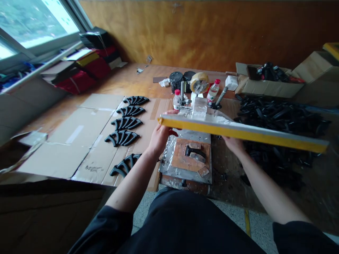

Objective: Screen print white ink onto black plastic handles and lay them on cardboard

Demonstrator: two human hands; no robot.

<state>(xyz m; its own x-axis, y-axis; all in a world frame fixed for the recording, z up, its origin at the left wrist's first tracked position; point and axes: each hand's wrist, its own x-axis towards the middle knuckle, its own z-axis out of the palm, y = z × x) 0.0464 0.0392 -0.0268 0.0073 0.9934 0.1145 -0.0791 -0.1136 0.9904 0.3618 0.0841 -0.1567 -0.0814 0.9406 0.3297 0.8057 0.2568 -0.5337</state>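
A long yellow-edged frame [246, 135] spans the view above the work plate. My left hand [161, 134] grips its left end, with the thumb and fingers around the edge. My right hand [234, 144] holds it from below near the middle; its fingers are mostly hidden behind the frame. Below the frame, a black curved handle part [195, 153] lies on a wooden block [178, 158] fixed to the metal plate [182, 173]. Clamps with upright rods [221, 97] stand behind the frame.
Rows of black handle parts [123, 138] lie on cardboard [92, 158] at the left. A large pile of black parts [278, 113] is at the right, before an open carton [267, 88]. Black jars [176, 81], bottles [213, 91] and a tape roll [200, 83] stand behind.
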